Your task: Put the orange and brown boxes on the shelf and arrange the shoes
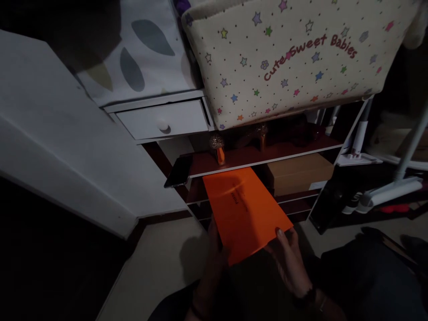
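"Orange box (247,214) first. Where is it?"

"Its far end is at the gap under the top board (284,148) of the shelf. The near end sticks out. I can't see how far in it goes."

"How do the hands hold it?"

"The right hand (290,254) pinches the near right corner, with the thumb on top. The left hand (216,243) is by the left side, in the dark. I can't tell if it is pinching or only touching."

"What makes it go well?"

"I'd say hold both sides the same and hold it flat. If the near end dips, the far end could tip up and bump the top board. Slow and straight looks best, because a twist could jam it."

"What about the things close by?"

"On the right is the brown box (301,173), so leave it some room. Up on the top board, a shiny mushroom (220,154) stands near the front edge. A bump might make it wobble. The phone (179,171) pokes out at the left corner, so I'd watch the left arm there."

"And further out?"

"Higher up is a white drawer (137,122), with the star bin (294,53) to its right."
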`<state>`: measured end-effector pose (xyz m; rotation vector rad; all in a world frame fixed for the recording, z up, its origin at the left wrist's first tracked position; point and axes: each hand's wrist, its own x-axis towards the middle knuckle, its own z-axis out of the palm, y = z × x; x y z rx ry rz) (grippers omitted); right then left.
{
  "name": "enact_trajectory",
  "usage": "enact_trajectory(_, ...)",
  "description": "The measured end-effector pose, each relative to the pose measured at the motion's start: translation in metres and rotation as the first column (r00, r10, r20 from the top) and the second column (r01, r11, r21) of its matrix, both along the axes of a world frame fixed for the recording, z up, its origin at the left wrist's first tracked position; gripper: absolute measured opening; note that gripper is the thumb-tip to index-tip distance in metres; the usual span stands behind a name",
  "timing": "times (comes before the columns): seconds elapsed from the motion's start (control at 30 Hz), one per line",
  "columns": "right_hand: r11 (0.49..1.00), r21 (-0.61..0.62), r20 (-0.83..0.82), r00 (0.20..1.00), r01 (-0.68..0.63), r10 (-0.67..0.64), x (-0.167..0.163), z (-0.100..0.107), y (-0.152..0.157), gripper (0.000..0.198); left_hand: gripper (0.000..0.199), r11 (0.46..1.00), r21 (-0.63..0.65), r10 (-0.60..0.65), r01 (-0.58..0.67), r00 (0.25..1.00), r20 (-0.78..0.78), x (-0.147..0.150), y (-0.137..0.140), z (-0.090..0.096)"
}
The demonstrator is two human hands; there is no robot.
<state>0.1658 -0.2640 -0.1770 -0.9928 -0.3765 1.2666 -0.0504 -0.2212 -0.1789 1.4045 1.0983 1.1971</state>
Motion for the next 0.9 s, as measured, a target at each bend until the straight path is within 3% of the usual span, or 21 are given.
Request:
enact_trajectory(0.07,1.000,-0.008,-0.025,0.999,0.030,-0.030,-0.002,0.000,0.007,0.058,0.118,0.999,0.048,-0.005,0.007,0.999,-0.048,-0.002,0.004,0.006)
enact_trajectory(0.3,0.998,0.056,-0.026,0.999,-0.039,0.041,0.000,0.010,0.031,0.067,0.104,0.999,0.009,-0.036,0.036,0.998,0.048,0.000,0.042,0.031)
enact_trajectory(0.43,0.986,0.123,0.002,0.994,-0.112,0.112,0.010,0.024,0.047,0.072,0.113,0.996,0.062,-0.057,0.057,0.998,-0.006,-0.003,0.069,0.032)
enact_trajectory(0.57,0.965,0.120,0.030,0.972,-0.233,0.231,0.020,0.028,0.061,0.073,0.105,0.998,0.024,0.065,-0.064,0.997,-0.049,0.003,0.091,0.027)
enact_trajectory(0.67,0.933,0.101,0.111,0.935,-0.346,0.336,0.032,0.022,0.068,0.071,0.087,0.977,-0.055,0.207,-0.207,0.978,-0.006,0.010,0.103,0.023)
enact_trajectory(0.77,0.903,0.042,0.243,0.881,-0.427,0.406,0.055,0.014,0.072,0.069,0.074,0.963,-0.080,0.257,-0.256,0.966,0.010,0.011,0.111,0.018)
enact_trajectory(0.9,0.908,-0.015,0.517,0.774,-0.419,0.366,0.102,0.012,0.071,0.067,0.066,0.957,-0.106,0.270,-0.268,0.963,0.001,0.008,0.114,0.012)
